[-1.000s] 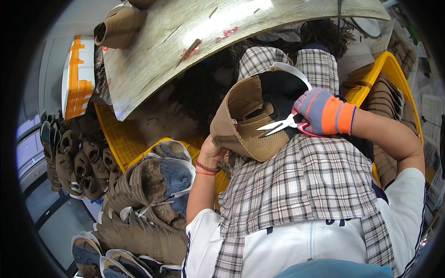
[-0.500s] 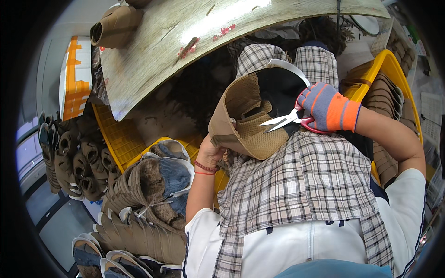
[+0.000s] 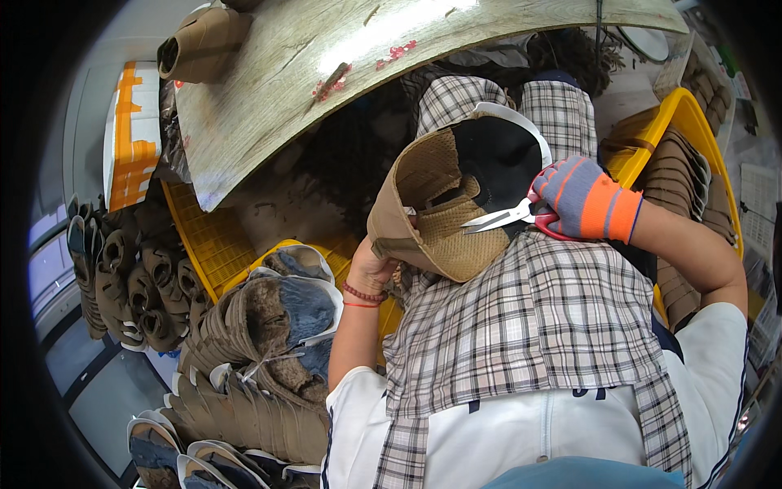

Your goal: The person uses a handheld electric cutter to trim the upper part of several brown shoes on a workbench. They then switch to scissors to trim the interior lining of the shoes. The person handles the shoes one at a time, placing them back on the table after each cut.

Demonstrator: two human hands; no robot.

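Observation:
Over my lap, my left hand [image 3: 376,259] grips a brown shoe upper [image 3: 393,218] by its near left edge. The upper's wide opening is tilted up, showing a tan textured inside, a black part and a white rim at the far right. My right hand [image 3: 580,196], in a grey and orange striped glove, is closed round the red handles of a pair of scissors [image 3: 509,216]. The blades are nearly together and point left, over the upper's opening. Some fingers of my left hand are hidden behind the upper.
A wood-patterned table [image 3: 269,106] curves across ahead, with another brown upper [image 3: 204,47] at its left end. Stacked uppers [image 3: 236,326] crowd my left. A yellow crate [image 3: 210,244] stands at the left, and another yellow crate [image 3: 652,134] holds more uppers at my right.
My right hand has moved slightly right and down with the scissors, and the blades have come closer together. The upper and my left hand have hardly moved.

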